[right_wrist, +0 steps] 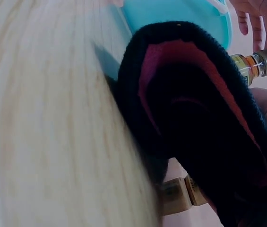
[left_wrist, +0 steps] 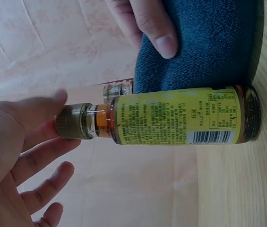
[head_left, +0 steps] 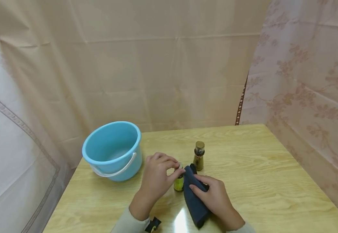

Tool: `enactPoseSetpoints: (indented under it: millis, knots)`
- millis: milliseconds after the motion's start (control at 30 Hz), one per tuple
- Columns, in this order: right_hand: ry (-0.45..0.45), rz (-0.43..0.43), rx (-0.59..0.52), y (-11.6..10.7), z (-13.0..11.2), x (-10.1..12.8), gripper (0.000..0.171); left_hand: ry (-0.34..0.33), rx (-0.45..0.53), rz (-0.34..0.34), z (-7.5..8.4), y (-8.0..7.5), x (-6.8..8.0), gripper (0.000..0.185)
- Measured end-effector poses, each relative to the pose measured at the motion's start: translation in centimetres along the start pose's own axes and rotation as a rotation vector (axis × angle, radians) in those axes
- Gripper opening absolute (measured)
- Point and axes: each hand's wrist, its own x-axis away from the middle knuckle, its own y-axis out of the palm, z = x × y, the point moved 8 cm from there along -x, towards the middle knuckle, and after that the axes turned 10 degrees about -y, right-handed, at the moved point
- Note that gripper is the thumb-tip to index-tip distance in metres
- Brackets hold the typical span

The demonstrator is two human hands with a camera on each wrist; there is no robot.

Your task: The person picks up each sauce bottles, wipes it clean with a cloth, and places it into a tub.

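My left hand [head_left: 155, 174] has its thumb and index finger at the cap [left_wrist: 74, 121] of a small glass bottle [left_wrist: 176, 118] with a yellow-green label, pinching it. That bottle stands upright on the table, its barcode showing in the left wrist view. A folded dark blue towel [head_left: 193, 200] is held in my right hand [head_left: 214, 195], thumb on the near side. The towel's upper end comes right up beside the bottle. In the right wrist view, the towel [right_wrist: 133, 94] hangs in an open loop. Just behind it stands a second bottle [head_left: 198, 158] with a gold cap.
A light blue bucket [head_left: 112, 168] with a white handle stands on the left of the wooden table [head_left: 259, 174]. Near my left sleeve lies a small black item [head_left: 153, 224]. Beige curtains [head_left: 172, 71] hang behind the table, and patterned cloth [head_left: 311, 90] hangs along the right.
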Motion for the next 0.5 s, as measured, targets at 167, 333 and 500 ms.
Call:
enactPoseSetpoints:
  millis: [167,333,500]
  knots:
    - [-0.045,0.031,-0.035,-0.2,-0.5,0.0,0.037,-0.011,0.006,0.009,-0.1,0.0,0.1,0.016]
    - [-0.122,0.109,-0.088,-1.2,-1.7,0.0,0.034,-0.016,0.013,-0.002,0.0,0.2,0.0,0.016]
    - [-0.160,0.150,-0.167,-2.1,-2.6,-0.1,0.034,-0.024,0.023,0.003,-0.2,0.2,0.2,0.013]
